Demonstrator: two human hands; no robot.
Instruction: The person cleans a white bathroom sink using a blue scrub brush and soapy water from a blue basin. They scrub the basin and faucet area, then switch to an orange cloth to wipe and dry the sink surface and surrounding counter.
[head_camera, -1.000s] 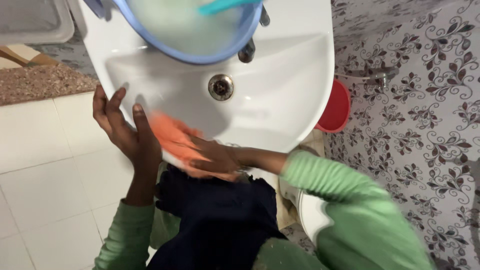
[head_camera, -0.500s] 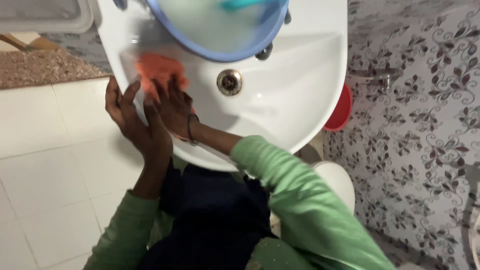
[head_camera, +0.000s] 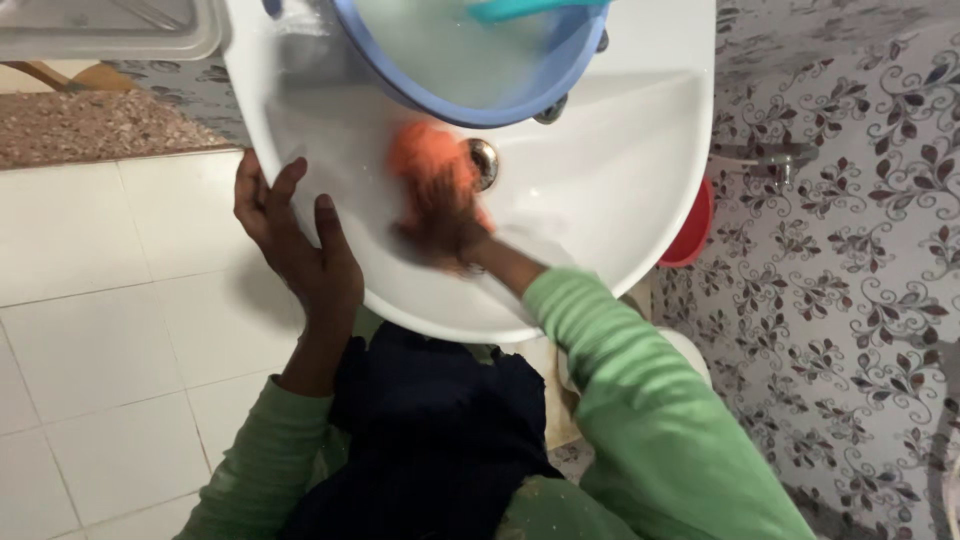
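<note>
Left hand (head_camera: 300, 250): fingers spread, palm pressed flat against the left rim of the white sink (head_camera: 620, 190); it grips nothing, only braces on the rim. Right hand (head_camera: 440, 215): inside the basin, blurred, pressed down on an orange cloth (head_camera: 425, 150); how tightly the fingers close on it cannot be told. The cloth lies on the basin floor, just left of the metal drain (head_camera: 485, 160). A blue basin (head_camera: 455, 85) sits across the sink's upper part, above the cloth.
</note>
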